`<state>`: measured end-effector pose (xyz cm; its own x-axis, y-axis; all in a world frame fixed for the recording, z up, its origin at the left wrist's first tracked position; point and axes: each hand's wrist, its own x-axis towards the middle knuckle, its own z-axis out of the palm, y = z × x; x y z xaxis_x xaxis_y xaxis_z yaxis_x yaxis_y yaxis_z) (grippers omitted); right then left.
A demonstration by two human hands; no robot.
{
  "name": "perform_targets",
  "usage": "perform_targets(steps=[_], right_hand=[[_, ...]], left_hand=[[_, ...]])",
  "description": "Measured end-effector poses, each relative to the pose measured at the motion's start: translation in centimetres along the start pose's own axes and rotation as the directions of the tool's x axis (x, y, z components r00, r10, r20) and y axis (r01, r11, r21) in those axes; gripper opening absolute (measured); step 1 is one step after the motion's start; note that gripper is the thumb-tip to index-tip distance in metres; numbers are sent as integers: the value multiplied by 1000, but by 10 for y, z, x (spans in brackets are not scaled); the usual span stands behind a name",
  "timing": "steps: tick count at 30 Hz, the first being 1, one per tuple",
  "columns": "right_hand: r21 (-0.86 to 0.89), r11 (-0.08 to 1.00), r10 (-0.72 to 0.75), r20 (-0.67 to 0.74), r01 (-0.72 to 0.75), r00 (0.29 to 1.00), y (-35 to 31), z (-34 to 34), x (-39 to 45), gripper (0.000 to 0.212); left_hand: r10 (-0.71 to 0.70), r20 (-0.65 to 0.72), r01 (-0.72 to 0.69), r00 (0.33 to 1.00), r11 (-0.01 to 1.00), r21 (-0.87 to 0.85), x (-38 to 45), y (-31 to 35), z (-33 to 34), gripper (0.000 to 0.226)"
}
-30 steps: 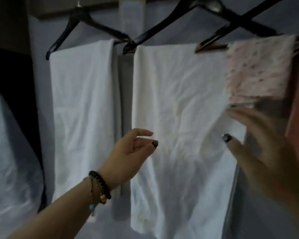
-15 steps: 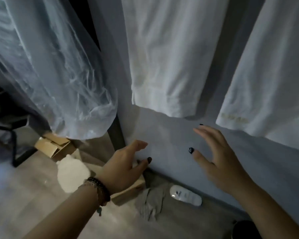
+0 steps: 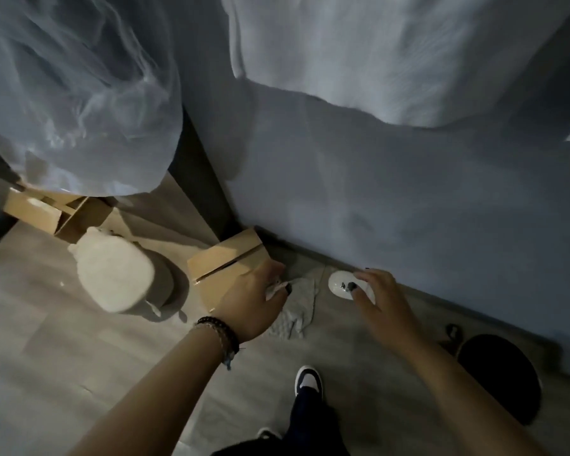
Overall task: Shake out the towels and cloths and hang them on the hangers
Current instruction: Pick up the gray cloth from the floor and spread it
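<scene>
A grey cloth (image 3: pixel 298 302) lies crumpled on the wood floor (image 3: pixel 63 357) at the wall's foot, wedged between a cardboard box (image 3: pixel 226 263) and a white slipper (image 3: pixel 339 283). The left hand (image 3: pixel 254 306) reaches down, pinching the cloth's upper edge. The right hand (image 3: pixel 380 301) hovers, fingers loosely spread, over the slipper. White towels (image 3: pixel 392 54) hang overhead.

Left hand (image 3: pixel 255 302) pinching grey cloth (image 3: pixel 298 306) on floor (image 3: pixel 46 357); right hand (image 3: pixel 380 304) spread above white slipper (image 3: pixel 339 283).
</scene>
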<state>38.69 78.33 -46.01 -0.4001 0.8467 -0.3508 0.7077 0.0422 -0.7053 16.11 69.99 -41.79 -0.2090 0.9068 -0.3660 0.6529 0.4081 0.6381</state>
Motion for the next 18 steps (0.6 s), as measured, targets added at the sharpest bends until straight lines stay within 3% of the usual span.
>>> perform_targets(steps=[6, 13, 18], right_hand=[[82, 958, 276, -10, -274, 961, 46, 80, 60, 36], [-77, 943, 327, 40, -323, 944, 110, 192, 143, 36], [-225, 926, 339, 141, -304, 930, 165, 266, 188, 48]], left_hand=[[-124, 139, 140, 982, 984, -107, 89, -73, 60, 38], [-240, 297, 279, 924, 956, -95, 169, -211, 163, 51], [-355, 379, 400, 855, 916, -44, 227, -300, 241, 63]])
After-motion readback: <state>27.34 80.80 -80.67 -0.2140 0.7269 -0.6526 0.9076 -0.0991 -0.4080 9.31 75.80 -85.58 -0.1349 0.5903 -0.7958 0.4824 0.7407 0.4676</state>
